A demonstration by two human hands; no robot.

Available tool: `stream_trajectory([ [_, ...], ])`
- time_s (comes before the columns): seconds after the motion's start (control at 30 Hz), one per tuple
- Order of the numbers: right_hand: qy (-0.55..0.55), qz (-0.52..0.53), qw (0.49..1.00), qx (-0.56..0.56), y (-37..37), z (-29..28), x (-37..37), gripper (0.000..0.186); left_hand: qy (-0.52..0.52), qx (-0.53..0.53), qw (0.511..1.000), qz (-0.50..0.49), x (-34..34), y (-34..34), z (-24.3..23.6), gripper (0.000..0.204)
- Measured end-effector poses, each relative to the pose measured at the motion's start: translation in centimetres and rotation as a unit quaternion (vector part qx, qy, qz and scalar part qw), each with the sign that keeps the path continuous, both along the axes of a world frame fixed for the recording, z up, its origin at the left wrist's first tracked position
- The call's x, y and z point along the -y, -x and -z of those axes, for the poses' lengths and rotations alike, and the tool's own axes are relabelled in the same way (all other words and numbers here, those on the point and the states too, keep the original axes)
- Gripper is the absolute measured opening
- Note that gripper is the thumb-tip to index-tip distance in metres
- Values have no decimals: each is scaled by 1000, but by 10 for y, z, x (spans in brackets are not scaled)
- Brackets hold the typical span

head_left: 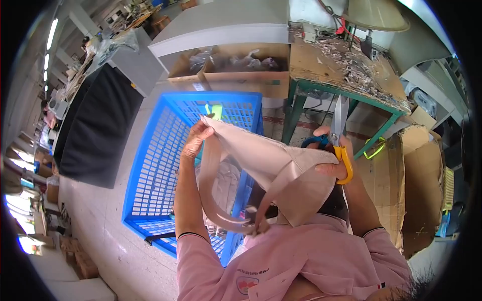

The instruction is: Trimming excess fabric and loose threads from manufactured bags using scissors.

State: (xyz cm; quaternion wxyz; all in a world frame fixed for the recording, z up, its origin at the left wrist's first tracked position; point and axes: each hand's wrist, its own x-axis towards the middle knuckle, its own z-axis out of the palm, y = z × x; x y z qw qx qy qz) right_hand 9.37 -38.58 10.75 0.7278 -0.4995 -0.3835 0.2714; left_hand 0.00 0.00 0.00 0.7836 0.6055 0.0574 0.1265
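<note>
A pale beige fabric piece with a long strap is stretched between my two hands; it looks like a bag or bag panel. My left hand pinches its far left corner, closed over the edge. At the other end, my right hand is closed around scissors with one yellow and one blue handle loop, and its thumb presses on the fabric edge. The scissor blades point up and away from the fabric. A wide strap hangs in a loop toward my body, its lower end bunched near my shirt.
Below my left arm stands a blue plastic crate with pale fabric inside. Scraps cover a green-legged table ahead on the right. An open cardboard box is at the right; cartons sit under a grey table. A black panel leans at left.
</note>
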Motion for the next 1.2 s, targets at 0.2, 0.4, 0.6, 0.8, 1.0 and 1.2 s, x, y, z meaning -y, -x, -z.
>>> stream_trajectory([
  [0.2,118,126,984,-40,-20,12,49,84,-84,41,988,-123,47,5,-39,13],
  [0.4,231,182,948,121,-47,-33,94,96,-167,30,981,-95,83,21,-125,14],
  [0.6,391,57,840,373,-33,-91,48,83,-191,38,977,-84,109,17,-146,15],
  [0.8,385,12,777,498,-32,-91,30,79,-189,64,975,-100,130,12,-156,16],
  [1.0,379,-26,785,490,-27,-96,23,67,-189,37,974,-117,135,19,-156,17],
  [1.2,323,11,786,526,-24,-85,23,54,-179,52,976,-115,135,19,-152,17],
])
